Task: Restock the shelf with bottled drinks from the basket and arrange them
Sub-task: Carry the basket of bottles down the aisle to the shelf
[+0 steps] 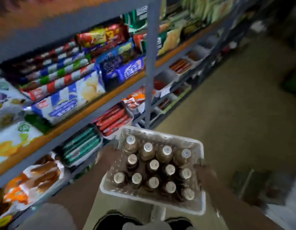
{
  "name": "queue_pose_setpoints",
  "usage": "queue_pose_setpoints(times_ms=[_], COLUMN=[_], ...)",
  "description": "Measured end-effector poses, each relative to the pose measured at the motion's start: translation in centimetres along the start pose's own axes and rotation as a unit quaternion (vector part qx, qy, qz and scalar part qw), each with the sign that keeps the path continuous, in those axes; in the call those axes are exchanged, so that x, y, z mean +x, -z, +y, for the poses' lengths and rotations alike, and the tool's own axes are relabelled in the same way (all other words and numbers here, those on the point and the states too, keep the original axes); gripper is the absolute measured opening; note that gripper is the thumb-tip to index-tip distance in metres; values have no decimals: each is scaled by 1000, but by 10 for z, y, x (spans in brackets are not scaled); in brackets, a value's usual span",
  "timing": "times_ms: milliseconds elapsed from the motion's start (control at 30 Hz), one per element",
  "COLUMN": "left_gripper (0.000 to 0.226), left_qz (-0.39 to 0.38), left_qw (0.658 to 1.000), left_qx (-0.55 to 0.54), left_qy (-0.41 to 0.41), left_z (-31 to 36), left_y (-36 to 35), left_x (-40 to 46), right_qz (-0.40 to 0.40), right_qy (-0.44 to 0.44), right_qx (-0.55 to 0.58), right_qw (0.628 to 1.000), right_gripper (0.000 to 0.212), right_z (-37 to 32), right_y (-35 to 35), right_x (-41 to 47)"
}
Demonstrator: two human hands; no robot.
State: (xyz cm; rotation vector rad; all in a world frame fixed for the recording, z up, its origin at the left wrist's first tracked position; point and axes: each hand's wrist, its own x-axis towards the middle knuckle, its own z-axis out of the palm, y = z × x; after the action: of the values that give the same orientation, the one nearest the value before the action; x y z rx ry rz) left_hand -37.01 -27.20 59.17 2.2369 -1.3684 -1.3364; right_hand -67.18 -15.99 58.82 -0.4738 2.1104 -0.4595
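Head view: left hand [109, 156] and right hand [204, 173] gripping basket [153, 199] sides.

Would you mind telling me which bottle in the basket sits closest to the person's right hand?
The bottle at the right end of the middle row, right beside the right hand gripping the white basket wall; the other bottles stand farther left, forward or back.

Basket [196, 210] centre-bottom, bottles [153, 166] upright inside in rows. Left hand [109, 156] at its left side, right hand [206, 175] at right side. Shelf [87, 105] with snack packets [66, 100] to the left; floor [235, 113] right.
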Motion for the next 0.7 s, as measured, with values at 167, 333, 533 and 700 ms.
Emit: queue_pose_setpoints(times_ms=[167,333,533,700], left_gripper=[36,34,33,31], left_qz=[-28,-95,-171,-192], left_qw=[996,986,965,936], left_qx=[52,80,101,203], left_qy=[-74,-113,-172,-216], left_z=[114,217,358,475], left_y=[-55,-126,-208,-279], left_x=[41,105,174,208], right_qz=[93,150,210,239], right_qy=[-64,-99,-192,-218], right_qx=[112,175,277,343], right_qw=[987,968,918,882], right_gripper=[34,31,36,36], right_z=[-24,-49,-78,-88], right_y=[78,140,203,262], right_x=[75,149,222,265])
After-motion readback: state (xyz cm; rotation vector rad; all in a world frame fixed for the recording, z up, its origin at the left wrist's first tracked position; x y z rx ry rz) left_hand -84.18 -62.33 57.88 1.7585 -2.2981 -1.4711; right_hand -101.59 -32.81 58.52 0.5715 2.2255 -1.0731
